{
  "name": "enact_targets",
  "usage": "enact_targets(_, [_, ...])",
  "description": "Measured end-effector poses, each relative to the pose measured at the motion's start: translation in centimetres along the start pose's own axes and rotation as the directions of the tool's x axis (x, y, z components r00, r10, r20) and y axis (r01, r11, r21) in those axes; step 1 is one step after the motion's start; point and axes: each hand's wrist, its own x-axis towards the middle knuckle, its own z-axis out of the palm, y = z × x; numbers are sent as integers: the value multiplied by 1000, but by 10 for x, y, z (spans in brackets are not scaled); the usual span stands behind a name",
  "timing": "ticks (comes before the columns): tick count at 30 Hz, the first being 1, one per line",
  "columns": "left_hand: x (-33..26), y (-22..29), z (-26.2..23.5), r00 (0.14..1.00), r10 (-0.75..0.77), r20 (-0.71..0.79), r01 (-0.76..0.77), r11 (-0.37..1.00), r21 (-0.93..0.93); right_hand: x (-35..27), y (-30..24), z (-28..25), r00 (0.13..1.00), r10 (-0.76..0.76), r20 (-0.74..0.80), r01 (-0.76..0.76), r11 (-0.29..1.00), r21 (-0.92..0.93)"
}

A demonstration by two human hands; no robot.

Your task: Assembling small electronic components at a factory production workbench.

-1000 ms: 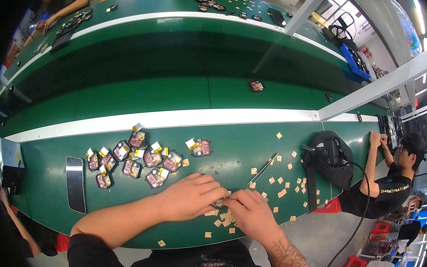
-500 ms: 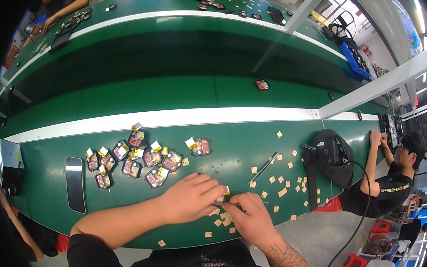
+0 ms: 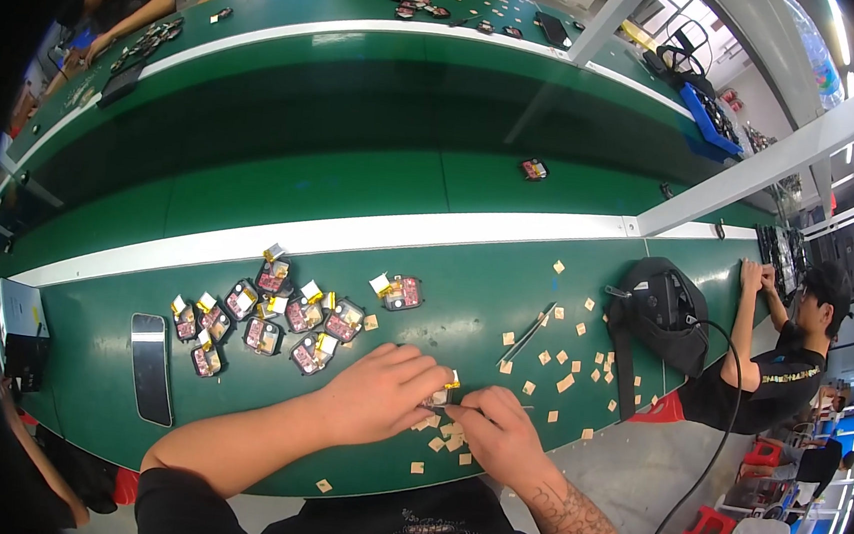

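Note:
My left hand point(image 3: 392, 390) is closed around a small electronic module point(image 3: 440, 399), with yellow tape and a pale part showing past the fingers. Close against it, my right hand point(image 3: 497, 425) pinches a thin, pointed tool point(image 3: 528, 408); its kind is mostly hidden by the fingers. Small beige square pieces point(image 3: 452, 432) lie under and beside both hands. Left of my hands sits a group of similar open modules point(image 3: 263, 335) with red boards, black cases and silver-and-yellow parts. One more module point(image 3: 403, 293) stands apart from them. Tweezers point(image 3: 527, 335) rest on the green table beyond my right hand.
A phone point(image 3: 151, 370) lies at the left. Toward the right are scattered beige squares point(image 3: 565, 383), a black bag point(image 3: 654, 310) and a hanging cable point(image 3: 735, 392). Past a white rail point(image 3: 349, 243), one module point(image 3: 534, 169) sits on a green belt. Co-workers sit nearby.
The module beyond the white rail has shifted slightly right, along with a seam in the green belt. My hands stay together at the held module, with hardly any movement.

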Motion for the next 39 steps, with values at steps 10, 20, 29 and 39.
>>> enact_targets(10, [1, 2, -2, 1000, -9, 7, 9, 1000, 1, 0, 3, -1, 995, 25, -101, -17, 997, 72])
enact_targets(20, [2, 0, 1, 999, 37, -22, -36, 999, 29, 8, 0, -22, 1000, 1, 27, 1, 996, -90])
enact_targets(29, [-3, 5, 3, 988, 142, -56, -127, 970, 209, 24, -21, -35, 986, 56, 160, -4, 951, -310])
enact_targets(39, [-2, 2, 5, 996, 47, -74, -47, 999, -7, 14, -25, -8, 983, 176, 44, -162, 959, -231])
